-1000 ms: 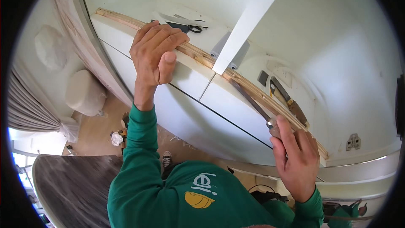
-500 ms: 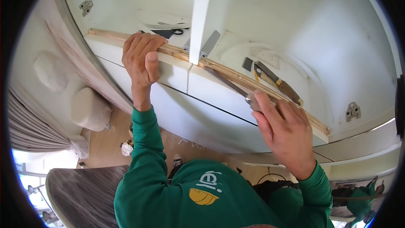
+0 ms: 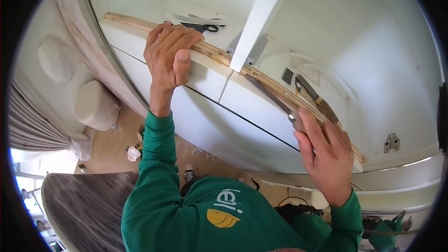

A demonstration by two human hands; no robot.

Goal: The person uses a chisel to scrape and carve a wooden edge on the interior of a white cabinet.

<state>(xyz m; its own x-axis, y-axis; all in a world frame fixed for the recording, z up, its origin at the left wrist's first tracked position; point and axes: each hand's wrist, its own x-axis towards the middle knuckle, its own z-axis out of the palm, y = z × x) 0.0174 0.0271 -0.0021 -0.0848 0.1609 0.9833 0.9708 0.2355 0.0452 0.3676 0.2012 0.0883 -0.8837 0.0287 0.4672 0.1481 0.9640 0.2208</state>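
A bare wooden strip (image 3: 212, 51) runs along the top of the white cabinet front (image 3: 210, 67), beneath a white upright divider (image 3: 259, 16). Over the strip's left part hook the fingers of my left hand (image 3: 169, 56), its thumb standing away in front. My right hand (image 3: 325, 154) is closed round the handle of a long narrow tool with a dark metal blade (image 3: 268, 94), a file or a chisel. The blade lies along the strip's front edge, its far end close to the divider's foot. My fingers hide most of the handle.
Inside the cabinet lie black-handled scissors (image 3: 211, 28), grey cylindrical pieces (image 3: 256, 50) and a wooden-handled tool (image 3: 328, 110). Metal hinges (image 3: 392, 143) sit on the side walls. A covered stool (image 3: 96, 106) and a plastic-wrapped piece of furniture (image 3: 86, 205) stand to the left.
The view has shifted, so the cabinet sits differently in the picture. The blade's far end is slightly nearer the divider. My left hand keeps its place on the strip.
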